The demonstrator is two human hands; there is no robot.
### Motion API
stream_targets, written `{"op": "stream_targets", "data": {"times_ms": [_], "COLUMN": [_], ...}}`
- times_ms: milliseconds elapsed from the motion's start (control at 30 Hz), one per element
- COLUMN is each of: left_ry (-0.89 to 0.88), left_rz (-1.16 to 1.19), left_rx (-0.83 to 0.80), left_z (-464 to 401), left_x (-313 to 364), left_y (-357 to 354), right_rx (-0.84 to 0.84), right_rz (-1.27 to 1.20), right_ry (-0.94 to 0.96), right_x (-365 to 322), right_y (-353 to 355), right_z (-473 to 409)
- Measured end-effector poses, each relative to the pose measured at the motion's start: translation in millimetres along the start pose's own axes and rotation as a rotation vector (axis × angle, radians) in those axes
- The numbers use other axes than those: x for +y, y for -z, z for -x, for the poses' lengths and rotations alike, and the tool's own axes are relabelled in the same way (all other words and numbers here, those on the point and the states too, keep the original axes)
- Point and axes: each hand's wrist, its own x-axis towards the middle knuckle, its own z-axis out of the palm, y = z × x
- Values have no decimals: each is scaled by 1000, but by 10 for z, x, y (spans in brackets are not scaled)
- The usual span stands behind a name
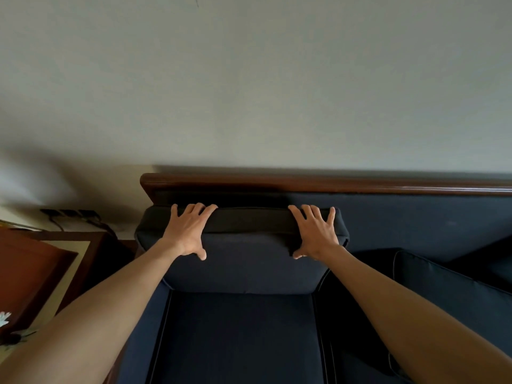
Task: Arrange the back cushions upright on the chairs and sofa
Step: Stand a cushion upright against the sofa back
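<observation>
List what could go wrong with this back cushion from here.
1. The back cushion stands short of the sofa's wooden top rail, with a dark gap behind; it may tip forward if let go.
2. Left hand and right hand only press its top edge, so it could slide.
3. The neighbouring cushion lies slanted and may crowd it.

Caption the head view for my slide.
Both hands, left hand and right hand, press a back cushion upright on the sofa.
</observation>
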Motion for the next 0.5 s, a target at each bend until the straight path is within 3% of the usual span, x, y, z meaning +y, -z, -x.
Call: {"op": "stream_targets", "data": {"times_ms": [267,500], "left_ry": [23,19], "left_rz": [-121,-60], "left_rx": [113,38], "left_z": [17,-92], "left_x": [-71,-127], "left_y": [10,74], "right_rx": [37,8], "right_rz": [5,8], "right_ry": [-9,-27], "right_x": [-77,-73], "right_y": [12,48], "right_z": [-32,-146]}}
